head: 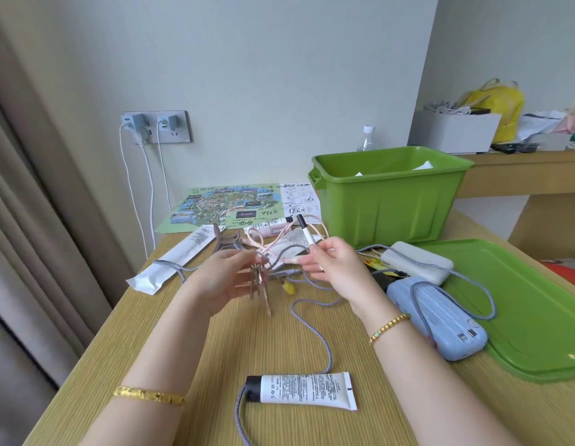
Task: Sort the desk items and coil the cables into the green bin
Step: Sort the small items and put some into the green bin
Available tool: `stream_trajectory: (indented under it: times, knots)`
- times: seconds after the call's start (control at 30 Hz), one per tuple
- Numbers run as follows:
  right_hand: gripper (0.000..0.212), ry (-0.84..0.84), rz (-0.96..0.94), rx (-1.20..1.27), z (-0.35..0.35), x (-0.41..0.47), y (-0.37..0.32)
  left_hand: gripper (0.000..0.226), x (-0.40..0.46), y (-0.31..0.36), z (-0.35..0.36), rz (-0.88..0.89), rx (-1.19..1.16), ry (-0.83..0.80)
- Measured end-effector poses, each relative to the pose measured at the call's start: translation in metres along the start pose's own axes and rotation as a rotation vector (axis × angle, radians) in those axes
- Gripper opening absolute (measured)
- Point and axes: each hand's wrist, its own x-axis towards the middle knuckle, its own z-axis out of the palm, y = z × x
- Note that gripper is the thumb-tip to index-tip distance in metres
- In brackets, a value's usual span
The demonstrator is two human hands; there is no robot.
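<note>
White tube (pixel 300 390) sits nearest on the bench (pixel 215 365), grey braided cable (pixel 324 342) looping under it. Left hand (pixel 223 281) grips a bunch of keys (pixel 258 284) tangled with cable; right hand (pixel 332 263) pinches a marker pen (pixel 307 235) plus a pink cable end (pixel 291 259). Green bin (pixel 389 201) stands open behind, lid (pixel 517 304) beside it. Suggest: free the keys first, drop them in, then coil each cable separately. Don't pull against the tube or the blue power bank (pixel 440 320).
</note>
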Motion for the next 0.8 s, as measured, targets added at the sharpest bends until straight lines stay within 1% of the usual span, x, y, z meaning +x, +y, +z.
stream_trajectory:
  times: [0.13, 0.2, 0.23, 0.33, 0.4, 0.47, 0.53, 0.57, 0.63, 0.7, 0.77, 0.8]
  knots:
    - [0.013, -0.057, 0.07, 0.143, -0.004, -0.003, -0.005, 0.024, -0.003, 0.013, -0.001, 0.163, -0.279, 0.071]
    - [0.015, -0.086, 0.079, 0.214, -0.006, -0.005, -0.01, 0.023, -0.002, 0.022, 0.006, 0.184, -0.379, 0.083]
    - [0.017, -0.083, 0.083, 0.258, -0.007, -0.005, -0.012, 0.022, 0.0, 0.028, 0.013, 0.174, -0.391, 0.086]
    - [0.018, 0.014, 0.08, 0.388, -0.017, 0.004, -0.025, 0.021, 0.016, 0.055, 0.045, 0.172, -0.392, 0.087]
    - [0.016, 0.109, 0.02, 0.408, -0.032, 0.014, -0.038, 0.022, 0.031, 0.079, 0.07, 0.214, -0.409, 0.089]
    - [0.018, 0.207, -0.087, 0.307, -0.052, 0.027, -0.056, 0.019, 0.048, 0.104, 0.095, 0.268, -0.411, 0.099]
    - [0.013, 0.325, -0.177, 0.153, -0.073, 0.042, -0.073, 0.01, 0.066, 0.126, 0.117, 0.299, -0.383, 0.113]
    - [0.012, 0.396, -0.206, 0.08, -0.084, 0.051, -0.081, 0.011, 0.075, 0.137, 0.127, 0.305, -0.368, 0.125]
    - [0.013, 0.52, -0.251, -0.07, -0.104, 0.068, -0.093, 0.022, 0.092, 0.153, 0.147, 0.327, -0.297, 0.16]
    - [0.015, 0.56, -0.263, -0.271, -0.12, 0.083, -0.098, 0.026, 0.107, 0.162, 0.163, 0.37, -0.168, 0.184]
    - [0.023, 0.529, -0.227, -0.456, -0.13, 0.092, -0.099, 0.024, 0.118, 0.163, 0.175, 0.404, -0.006, 0.169]
    - [0.025, 0.508, -0.197, -0.545, -0.133, 0.095, -0.098, 0.02, 0.122, 0.161, 0.178, 0.411, 0.091, 0.151]
